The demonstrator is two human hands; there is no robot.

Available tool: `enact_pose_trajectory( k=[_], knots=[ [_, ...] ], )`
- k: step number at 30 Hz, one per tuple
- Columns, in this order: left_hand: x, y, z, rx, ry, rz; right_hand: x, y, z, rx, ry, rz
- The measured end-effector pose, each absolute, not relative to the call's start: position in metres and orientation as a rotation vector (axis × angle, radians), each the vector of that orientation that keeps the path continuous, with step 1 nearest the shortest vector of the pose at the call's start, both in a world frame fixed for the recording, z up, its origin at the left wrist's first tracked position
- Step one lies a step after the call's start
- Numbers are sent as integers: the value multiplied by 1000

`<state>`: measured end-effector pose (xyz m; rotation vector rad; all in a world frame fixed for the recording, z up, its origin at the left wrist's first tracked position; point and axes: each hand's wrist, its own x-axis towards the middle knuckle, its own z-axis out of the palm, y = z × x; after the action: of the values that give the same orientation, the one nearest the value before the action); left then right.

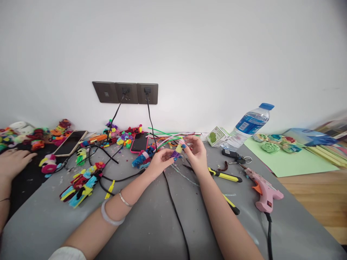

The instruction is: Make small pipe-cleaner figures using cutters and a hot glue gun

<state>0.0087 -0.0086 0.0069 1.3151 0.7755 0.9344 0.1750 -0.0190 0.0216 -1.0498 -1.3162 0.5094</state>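
Between my two hands is a small pipe-cleaner figure, purple at its lower end and yellow and pink higher up. My left hand pinches the purple end between thumb and fingers. At the upper end, the thumb and fingertips of my right hand close on the yellow and pink part. Loose pipe cleaners in green, pink, orange and red lie just behind the hands. A blue and pink pipe-cleaner piece rests left of my left hand. Yellow-handled pliers lie right of my right wrist.
A pink glue gun lies at the right, near keys, a water bottle and a juice carton. Black cables cross the table. Pipe-cleaner figures and phones lie left. Another person's hand rests far left.
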Motion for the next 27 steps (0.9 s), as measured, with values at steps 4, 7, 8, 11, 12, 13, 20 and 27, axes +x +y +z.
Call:
enact_pose_trajectory(
  k=[4,7,8,11,12,13,20,27],
  knots=[
    [9,-8,6,1306,785,937,175,-22,25,-989,-1267,521],
    [9,-8,6,1302,779,943,176,-21,24,-1007,-1286,510],
    [9,-8,5,1302,776,946,176,-20,23,-1012,-1306,504],
    [9,-7,5,1304,769,944,176,-18,20,-1011,-1357,495],
    [9,-7,5,1307,764,942,176,-17,20,-1010,-1367,495],
    [9,-7,5,1310,761,939,175,-17,19,-1011,-1371,494],
    [9,-8,5,1323,756,943,175,-19,22,-973,-1326,543],
    [9,-7,5,1298,757,955,175,-20,22,-975,-1348,540]
  ],
)
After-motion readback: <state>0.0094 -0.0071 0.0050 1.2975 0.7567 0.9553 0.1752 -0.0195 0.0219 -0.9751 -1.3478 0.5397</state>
